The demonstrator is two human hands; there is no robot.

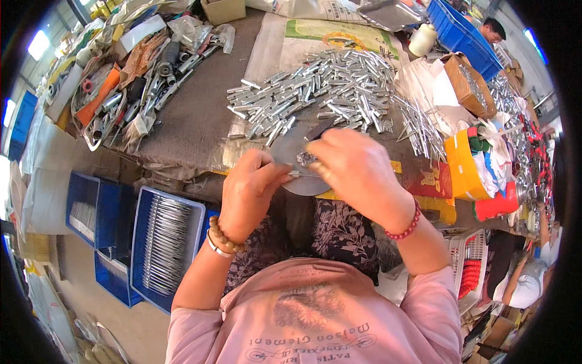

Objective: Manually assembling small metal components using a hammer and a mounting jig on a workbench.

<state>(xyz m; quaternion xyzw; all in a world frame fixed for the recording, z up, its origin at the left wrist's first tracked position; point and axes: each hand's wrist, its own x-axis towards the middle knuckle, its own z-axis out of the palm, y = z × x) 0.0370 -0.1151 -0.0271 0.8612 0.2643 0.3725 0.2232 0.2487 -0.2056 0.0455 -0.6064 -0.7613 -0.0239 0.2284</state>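
Observation:
My left hand (250,187) pinches a thin silvery metal rod (296,174) between thumb and fingertips, above a round grey disc (301,187) at the table's front edge. Just to the right, my right hand (359,173) is curled with its fingertips close to the rod, slightly smeared by motion; what it holds I cannot make out. Small shiny metal pieces (305,158) sit on the disc between my hands. Beyond them spreads a big heap of short silver metal tubes (339,82). A dark flat piece (321,128) shows behind my right fingers.
Longer thin rods (419,126) lie right of the heap. A yellow box (465,164) and a brown carton (468,85) stand at the right. At lower left, a blue bin (138,242) holds stacked metal rods. Mixed tools and scraps (136,91) pile at far left. Other people are at right.

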